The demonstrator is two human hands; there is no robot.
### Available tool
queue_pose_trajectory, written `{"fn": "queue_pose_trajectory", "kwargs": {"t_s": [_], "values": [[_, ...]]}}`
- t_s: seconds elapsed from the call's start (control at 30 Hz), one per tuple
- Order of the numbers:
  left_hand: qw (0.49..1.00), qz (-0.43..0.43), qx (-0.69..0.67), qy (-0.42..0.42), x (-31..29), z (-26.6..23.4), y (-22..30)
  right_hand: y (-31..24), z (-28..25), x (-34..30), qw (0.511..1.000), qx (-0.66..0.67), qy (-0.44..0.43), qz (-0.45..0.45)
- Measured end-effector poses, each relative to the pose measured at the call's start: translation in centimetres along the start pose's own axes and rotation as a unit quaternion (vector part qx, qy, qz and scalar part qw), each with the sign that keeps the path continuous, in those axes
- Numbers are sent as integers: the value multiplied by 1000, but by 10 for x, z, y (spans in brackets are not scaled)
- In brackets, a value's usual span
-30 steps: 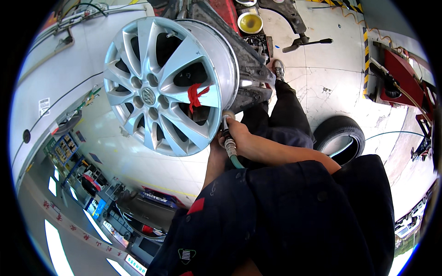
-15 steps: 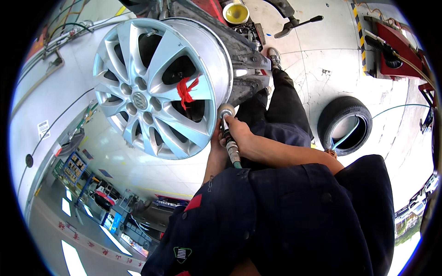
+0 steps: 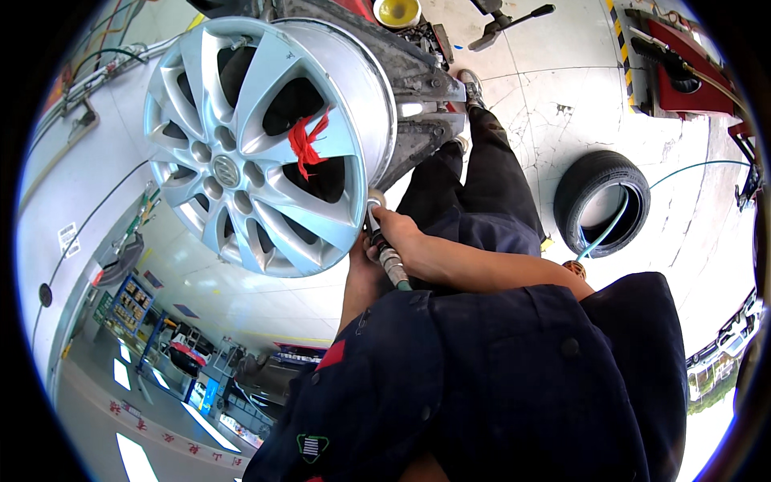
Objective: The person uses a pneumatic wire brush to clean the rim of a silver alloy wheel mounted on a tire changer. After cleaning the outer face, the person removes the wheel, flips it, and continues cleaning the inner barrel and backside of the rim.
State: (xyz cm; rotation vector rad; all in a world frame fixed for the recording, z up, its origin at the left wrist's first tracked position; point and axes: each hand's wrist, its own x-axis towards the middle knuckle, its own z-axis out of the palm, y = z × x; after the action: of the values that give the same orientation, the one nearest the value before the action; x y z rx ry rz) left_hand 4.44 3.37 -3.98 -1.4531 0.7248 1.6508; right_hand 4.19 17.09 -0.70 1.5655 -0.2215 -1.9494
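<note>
Navy jacket point(image 3: 514, 369) with red patch point(image 3: 332, 355)

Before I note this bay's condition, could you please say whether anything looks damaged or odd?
A red ribbon seems tied on the alloy wheel, odd because wheels normally carry none. Near the tyre, the pale floor shows cracks and a dark patch.

You have a round emblem point(image 3: 226, 171) well inside your wheel's point(image 3: 253, 145) edge, red characters point(image 3: 168, 438) along a pale band point(image 3: 154, 431).

Right hand point(image 3: 397, 230) gripping air tool point(image 3: 390, 262), wheel point(image 3: 226, 171)
</note>
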Motion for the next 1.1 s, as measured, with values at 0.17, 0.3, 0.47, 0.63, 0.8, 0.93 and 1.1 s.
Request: {"fn": "queue_pose_trajectory", "kwargs": {"t_s": [0.17,0.3,0.47,0.63,0.8,0.93,1.1], "values": [[999,18,27,-20,-6,-16,9,2,9,-6,997,39,59,-36],[998,18,48,-31,-4,-18,9,9,18,-8,996,45,62,-53],[997,6,60,-58,11,-18,9,13,7,1,996,38,37,-68],[995,-9,85,-47,12,-12,9,17,-7,20,999,22,-39,-25],[990,-44,132,-16,0,3,-9,7,-32,8,992,-105,-61,-36],[975,-92,169,-109,14,14,-18,-8,-53,-2,971,-196,-67,-118],[979,-58,184,-63,22,2,-19,-8,-60,2,967,-214,-97,-95]]}}
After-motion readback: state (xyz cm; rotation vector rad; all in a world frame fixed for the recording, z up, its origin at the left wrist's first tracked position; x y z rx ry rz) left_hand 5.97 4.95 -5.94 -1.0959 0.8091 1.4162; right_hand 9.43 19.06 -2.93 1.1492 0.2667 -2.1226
